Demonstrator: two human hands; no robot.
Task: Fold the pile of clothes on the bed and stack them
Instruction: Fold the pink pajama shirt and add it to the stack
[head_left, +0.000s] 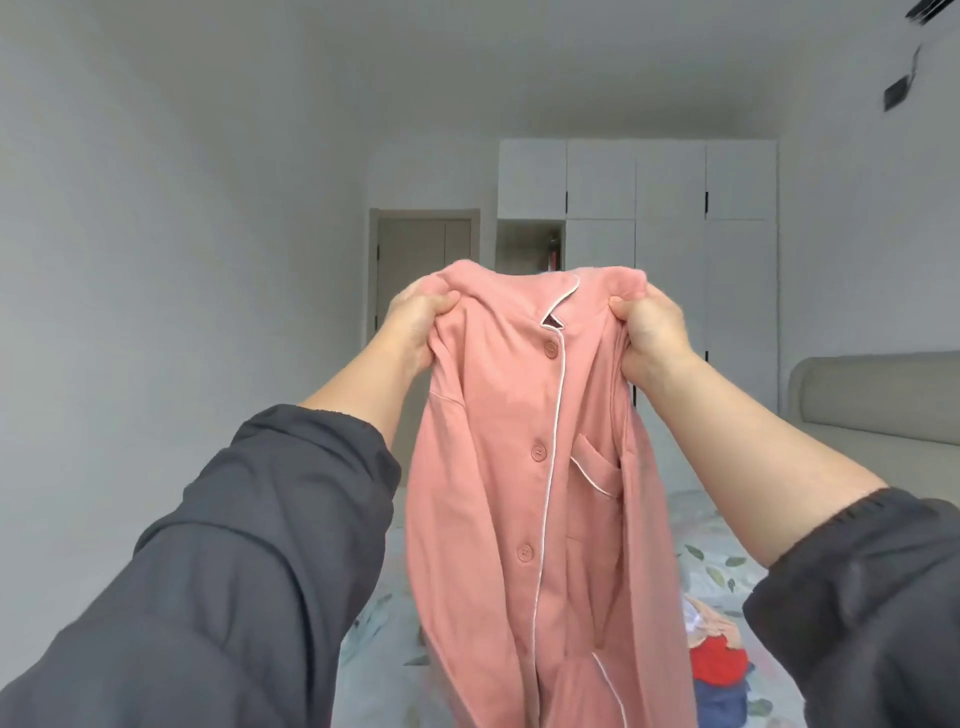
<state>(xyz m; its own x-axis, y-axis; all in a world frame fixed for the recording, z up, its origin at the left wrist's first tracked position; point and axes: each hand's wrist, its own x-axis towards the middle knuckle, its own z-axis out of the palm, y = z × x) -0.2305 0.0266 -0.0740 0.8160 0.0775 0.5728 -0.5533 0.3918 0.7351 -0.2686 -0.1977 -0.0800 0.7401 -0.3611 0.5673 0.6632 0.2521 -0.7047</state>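
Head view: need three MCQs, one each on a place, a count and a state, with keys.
1. Where is the red garment?
A. On the bed, lower right of the pink pyjama top
B. Tucked in the top's pocket
C. Draped over the top's collar

2. How many buttons show on the top's front?
A. One
B. Three
C. Six

3. How is the top held?
A. Folded flat on the bed
B. Hanging, with the left hand and the right hand gripping its shoulders
C. Dangling from one hand by a cuff

Key:
1 A: it lies on the leaf-print sheet beside the hanging top.
2 B: three run down the piped front edge.
3 B: each hand clutches a shoulder and the body hangs free.
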